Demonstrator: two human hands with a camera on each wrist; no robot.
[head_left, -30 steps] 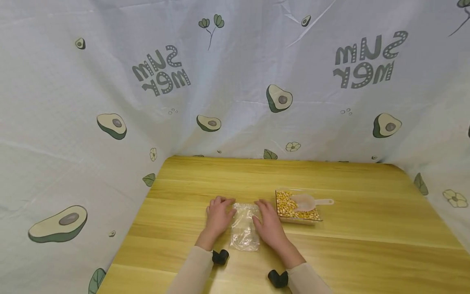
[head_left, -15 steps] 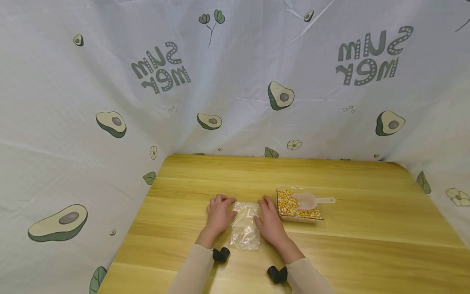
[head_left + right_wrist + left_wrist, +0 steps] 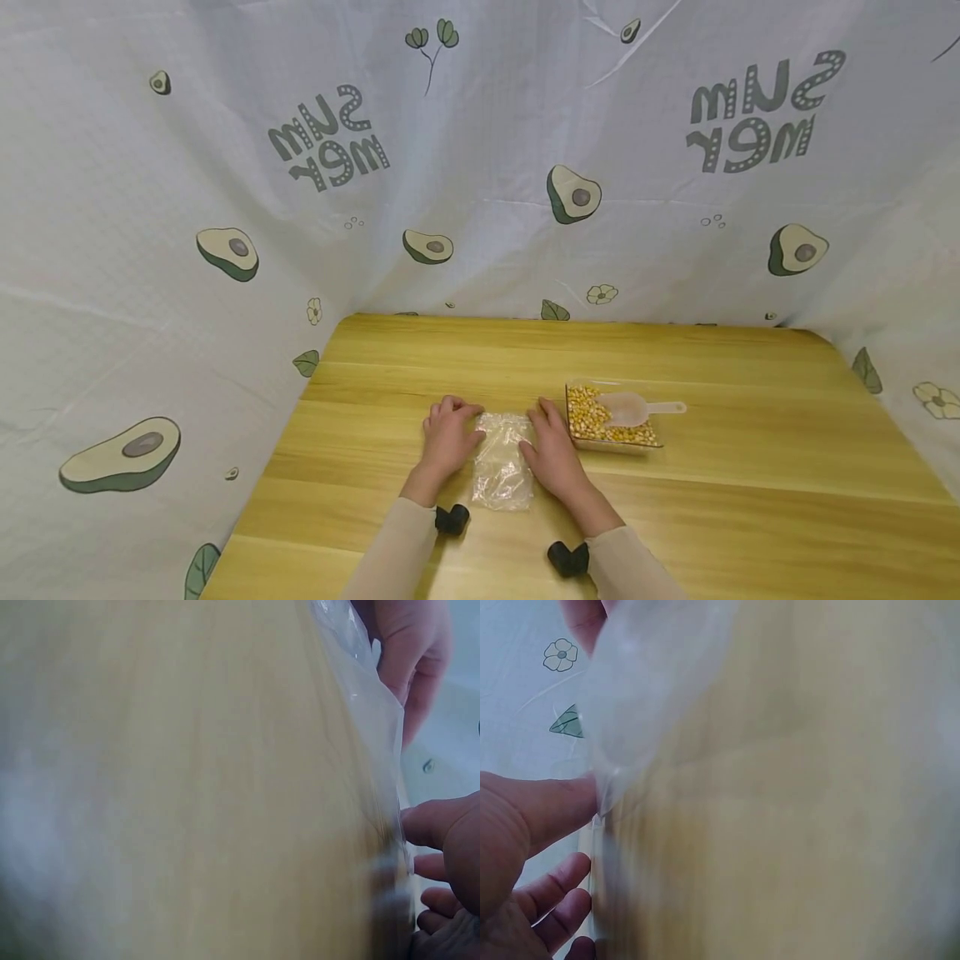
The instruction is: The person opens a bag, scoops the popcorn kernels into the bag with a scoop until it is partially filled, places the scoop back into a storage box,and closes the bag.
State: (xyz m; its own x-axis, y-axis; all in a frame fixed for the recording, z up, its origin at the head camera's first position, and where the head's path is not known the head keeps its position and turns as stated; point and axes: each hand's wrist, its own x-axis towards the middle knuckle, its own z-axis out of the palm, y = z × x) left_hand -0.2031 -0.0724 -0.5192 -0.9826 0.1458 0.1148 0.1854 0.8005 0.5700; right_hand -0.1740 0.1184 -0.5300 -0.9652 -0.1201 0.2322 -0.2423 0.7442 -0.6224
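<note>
A clear plastic bag lies flat on the wooden table, its top strip pointing away from me. At its left edge rests my left hand, fingers relaxed and thumb toward the bag. In the left wrist view that thumb meets the bag's edge. My right hand lies along the opposite edge with its fingers loosely extended. The right wrist view has its thumb right at the film, with the left hand beyond.
Just right of my right hand stands a clear box of yellow corn kernels. A pale scoop lies in the kernels, its handle sticking out to the right. A white printed curtain hangs behind the table.
My right hand has shifted slightly outward and away from me along the bag's right edge. The left hand and the bag have stayed nearly still.
</note>
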